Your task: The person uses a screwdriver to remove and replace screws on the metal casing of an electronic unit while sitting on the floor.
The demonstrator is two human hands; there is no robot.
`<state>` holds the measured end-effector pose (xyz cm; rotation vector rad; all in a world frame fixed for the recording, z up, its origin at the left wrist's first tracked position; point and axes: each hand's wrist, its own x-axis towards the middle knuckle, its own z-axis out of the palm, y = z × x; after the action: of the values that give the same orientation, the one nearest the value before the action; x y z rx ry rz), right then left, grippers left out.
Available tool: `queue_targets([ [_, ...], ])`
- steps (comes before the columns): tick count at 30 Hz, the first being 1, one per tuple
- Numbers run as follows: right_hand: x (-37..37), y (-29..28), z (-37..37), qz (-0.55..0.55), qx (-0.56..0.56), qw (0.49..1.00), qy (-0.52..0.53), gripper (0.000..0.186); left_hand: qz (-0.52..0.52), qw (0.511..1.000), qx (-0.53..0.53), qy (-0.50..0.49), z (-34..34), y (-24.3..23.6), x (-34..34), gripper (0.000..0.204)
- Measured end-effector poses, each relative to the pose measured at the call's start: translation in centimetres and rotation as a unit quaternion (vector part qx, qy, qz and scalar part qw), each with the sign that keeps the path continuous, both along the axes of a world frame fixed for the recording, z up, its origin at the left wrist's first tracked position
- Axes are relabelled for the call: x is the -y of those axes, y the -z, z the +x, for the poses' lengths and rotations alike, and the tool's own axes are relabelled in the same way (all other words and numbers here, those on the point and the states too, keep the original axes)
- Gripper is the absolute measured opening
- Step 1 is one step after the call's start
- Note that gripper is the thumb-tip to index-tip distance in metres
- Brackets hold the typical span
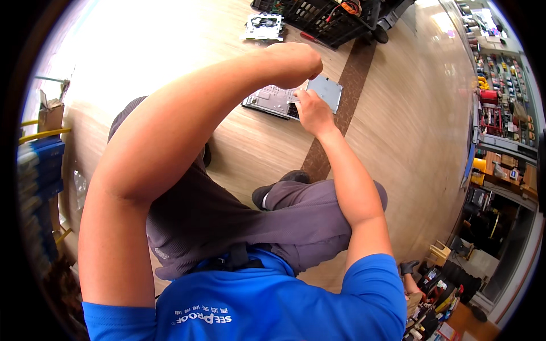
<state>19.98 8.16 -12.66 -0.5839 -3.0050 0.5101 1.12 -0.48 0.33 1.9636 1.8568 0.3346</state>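
A flat electronic device (274, 101) in a thin metal casing lies on the floor in front of my crossed legs. Its left part has a grey metal surface with small holes, and a smooth pale metal plate (328, 91) is at its right. My left hand (296, 63) is curled closed just above the device's far side. The back of that hand hides whatever its fingers hold. My right hand (315, 113) is at the device's near edge, thumb and fingers pinched together beside a small dark gap. What lies between those fingers is too small to make out.
A metal disc-drive mechanism (264, 26) sits on the floor beyond my left hand. Behind it stands a black plastic crate (318, 21) with wires, a red-handled tool (309, 37) beside it. Blue boxes (48, 165) line the left; loaded shelves (503, 108) and a person's leg (410, 281) are right.
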Motion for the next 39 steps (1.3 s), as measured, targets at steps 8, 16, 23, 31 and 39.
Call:
queue_targets([
  [8, 0.2, -0.8, -0.4, -0.018, 0.068, 0.994, 0.078, 0.017, -0.014, 1.0, 0.013, 0.008, -0.1, 0.1, -0.4, 0.009],
  [16, -0.5, 0.1, 0.4, 0.017, 0.005, 1.0, -0.001, 0.021, -0.019, 1.0, 0.019, -0.003, 0.3, -0.2, -0.5, 0.009],
  [23, -0.3, -0.5, -0.5, -0.044, 0.086, 0.991, 0.093, 0.018, -0.028, 1.0, 0.012, -0.005, 0.2, -0.3, -0.2, 0.011],
  [31, -0.6, 0.2, 0.2, -0.024, 0.007, 0.999, 0.037, 0.024, -0.03, 0.999, 0.011, -0.007, 0.2, -0.4, -0.2, 0.011],
  [39, -0.5, 0.2, -0.1, 0.003, 0.041, 0.998, 0.054, 0.028, -0.029, 1.0, 0.002, -0.001, 0.2, -0.7, -0.2, 0.01],
])
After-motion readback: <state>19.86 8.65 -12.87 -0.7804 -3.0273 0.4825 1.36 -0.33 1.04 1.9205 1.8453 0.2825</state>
